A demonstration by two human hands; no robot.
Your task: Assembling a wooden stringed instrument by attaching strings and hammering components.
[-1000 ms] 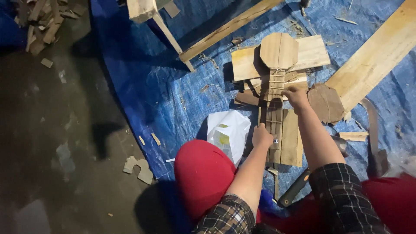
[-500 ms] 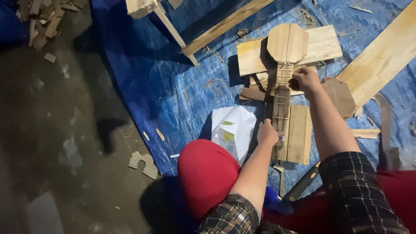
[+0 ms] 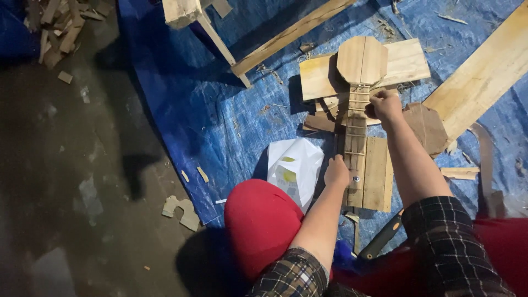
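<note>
Little has shifted since earlier: left hand [image 3: 336, 171] still presses closed on the wooden guitar-shaped piece [image 3: 356, 118], right hand [image 3: 385, 104] pinching its neck, seemingly fitting strings on the blue tarp [image 3: 220, 121].

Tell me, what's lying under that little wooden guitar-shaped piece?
Under the guitar-shaped piece lie flat wooden boards, on a blue tarp. The left hand and right hand touch its neck. What lies directly beneath the neck is hidden.

A makeshift woodworking spot on the floor: a blue tarp [image 3: 181, 110] spread over bare concrete [image 3: 66, 181], long planks [image 3: 484, 71] and cut boards [image 3: 404, 60] lying on it, wood scraps [image 3: 52, 27] heaped in a corner, shavings scattered about.
</note>
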